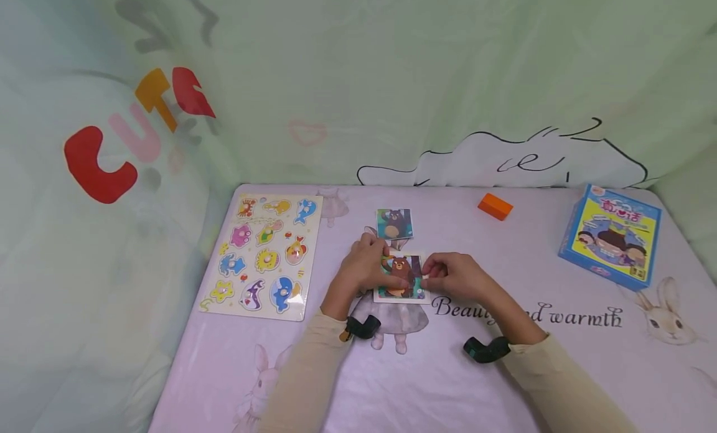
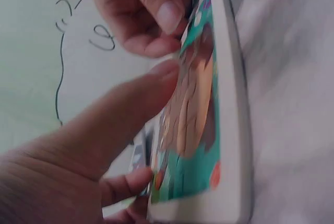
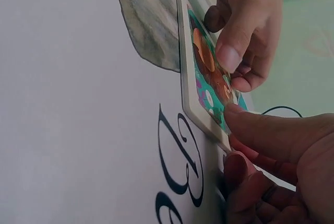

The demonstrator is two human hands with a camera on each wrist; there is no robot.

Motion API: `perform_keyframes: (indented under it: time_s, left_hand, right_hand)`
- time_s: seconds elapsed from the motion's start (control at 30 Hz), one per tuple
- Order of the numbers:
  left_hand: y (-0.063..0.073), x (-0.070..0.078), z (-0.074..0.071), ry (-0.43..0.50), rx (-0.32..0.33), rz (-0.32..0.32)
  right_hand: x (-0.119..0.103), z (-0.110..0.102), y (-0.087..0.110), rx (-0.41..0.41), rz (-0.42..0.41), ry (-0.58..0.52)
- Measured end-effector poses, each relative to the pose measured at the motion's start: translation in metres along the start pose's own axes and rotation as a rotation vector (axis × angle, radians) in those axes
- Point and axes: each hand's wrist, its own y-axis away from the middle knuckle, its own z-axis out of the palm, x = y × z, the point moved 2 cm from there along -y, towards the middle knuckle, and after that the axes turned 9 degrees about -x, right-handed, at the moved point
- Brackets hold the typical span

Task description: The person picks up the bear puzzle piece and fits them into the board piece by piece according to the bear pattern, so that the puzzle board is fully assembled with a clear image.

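Observation:
A small bear jigsaw puzzle point(image 1: 399, 276) in a white frame lies before me, its bear on a teal ground with seams between pieces. My left hand point(image 1: 364, 265) is at its left side; in the left wrist view the thumb point(image 2: 151, 85) stretches straight across the picture, while other fingers touch the far edge. From the right, my right hand point(image 1: 459, 274) pinches the puzzle's edge, thumb point(image 3: 261, 127) on top and curled fingers beside the frame. Just beyond the puzzle lies a square bear picture card point(image 1: 394, 224).
A board of sea-animal pieces point(image 1: 260, 259) lies on the left of the cloth-covered table point(image 1: 437, 389). Toward the back right are an orange block point(image 1: 495, 206) and a blue and yellow box point(image 1: 613, 237). Printed curtains point(image 1: 336, 78) enclose the back and left.

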Motion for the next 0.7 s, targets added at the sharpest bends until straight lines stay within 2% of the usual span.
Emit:
perform_keyframes:
  time_s: [0.3,0.7]
  left_hand:
    - [0.001,0.011,0.007,-0.073,0.068,-0.088]
    - [-0.001,0.014,0.009,-0.107,0.081,-0.098]
  right_hand:
    - [-0.001,0.001,-0.002,0.008,0.007,0.024]
    - [-0.002,0.001,-0.001,0.02,0.001,0.032]
